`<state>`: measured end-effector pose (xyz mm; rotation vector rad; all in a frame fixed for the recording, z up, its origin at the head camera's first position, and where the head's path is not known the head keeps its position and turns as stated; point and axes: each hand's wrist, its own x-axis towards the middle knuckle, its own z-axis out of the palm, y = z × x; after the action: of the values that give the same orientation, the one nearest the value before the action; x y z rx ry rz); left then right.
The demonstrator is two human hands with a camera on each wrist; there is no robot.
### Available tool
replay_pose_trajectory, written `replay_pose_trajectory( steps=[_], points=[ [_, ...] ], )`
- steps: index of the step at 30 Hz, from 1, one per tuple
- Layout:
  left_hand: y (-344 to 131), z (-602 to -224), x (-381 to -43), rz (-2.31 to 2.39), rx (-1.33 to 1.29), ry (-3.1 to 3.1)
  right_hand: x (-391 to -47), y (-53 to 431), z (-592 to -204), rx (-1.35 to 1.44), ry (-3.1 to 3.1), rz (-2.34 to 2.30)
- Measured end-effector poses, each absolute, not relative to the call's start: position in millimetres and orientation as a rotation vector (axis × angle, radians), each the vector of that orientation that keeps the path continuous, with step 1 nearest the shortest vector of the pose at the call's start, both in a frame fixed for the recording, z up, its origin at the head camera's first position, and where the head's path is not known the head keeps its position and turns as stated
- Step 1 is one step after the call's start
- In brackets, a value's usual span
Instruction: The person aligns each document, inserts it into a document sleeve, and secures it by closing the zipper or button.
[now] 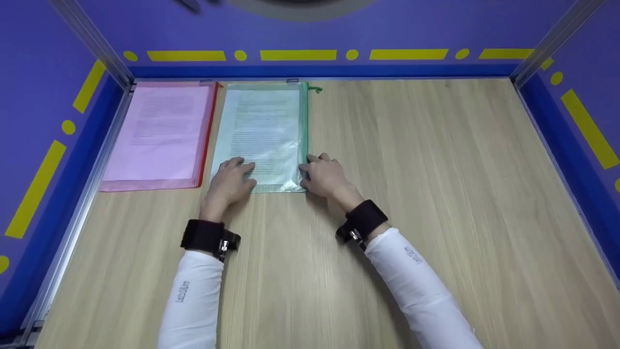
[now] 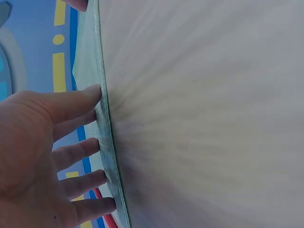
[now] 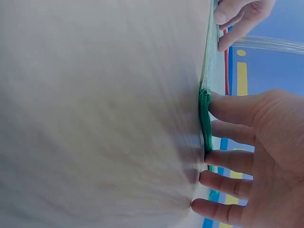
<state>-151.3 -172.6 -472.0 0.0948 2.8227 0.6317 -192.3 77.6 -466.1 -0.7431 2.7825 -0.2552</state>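
Note:
A green clear zip folder (image 1: 264, 131) with a printed sheet inside lies flat on the table, its green zipper (image 3: 205, 118) along the right side. My left hand (image 1: 231, 180) rests on its lower left part, fingers spread and fingertips pressed down, as the left wrist view also shows. At the lower right corner is my right hand (image 1: 325, 175). Its thumb and index fingertips touch the zipper edge, while the outer fingertips (image 3: 216, 209) come down on the tabletop beside it. Neither hand curls round the folder.
A pink zip folder (image 1: 160, 131) with a red zipper and a printed sheet lies just left of the green one. Blue panels (image 1: 310, 36) with yellow marks wall the wooden table (image 1: 436, 194) at the back and sides. A metal rail (image 1: 82, 208) runs along the left edge.

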Motion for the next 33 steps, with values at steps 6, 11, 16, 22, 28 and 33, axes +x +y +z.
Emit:
replay_pose_trajectory(
  steps=[6,11,16,22,28,33],
  points=[
    [-170.9,-471.9,-153.2,0.657,0.068,2.828,-195.0,80.6,-466.9,-0.723,2.792,-0.348],
    [-170.9,-473.0,-151.4,0.667,0.057,2.830,-194.8,82.0,-466.1,-0.721,2.777,-0.379],
    [-168.8,-474.4,-151.6,0.683,0.074,2.839,-195.3,84.4,-465.0,-0.700,2.785,-0.370],
    [-165.4,-472.8,-153.7,0.668,0.068,2.834,-196.9,87.3,-465.5,-0.702,2.780,-0.391],
    [-158.0,-467.8,-153.6,0.675,0.085,2.835,-198.3,96.8,-464.9,-0.748,2.728,-0.520],
    [-146.1,-461.7,-151.7,0.740,0.116,2.906,-196.5,116.7,-456.6,-0.756,2.677,-0.710]
  ],
)
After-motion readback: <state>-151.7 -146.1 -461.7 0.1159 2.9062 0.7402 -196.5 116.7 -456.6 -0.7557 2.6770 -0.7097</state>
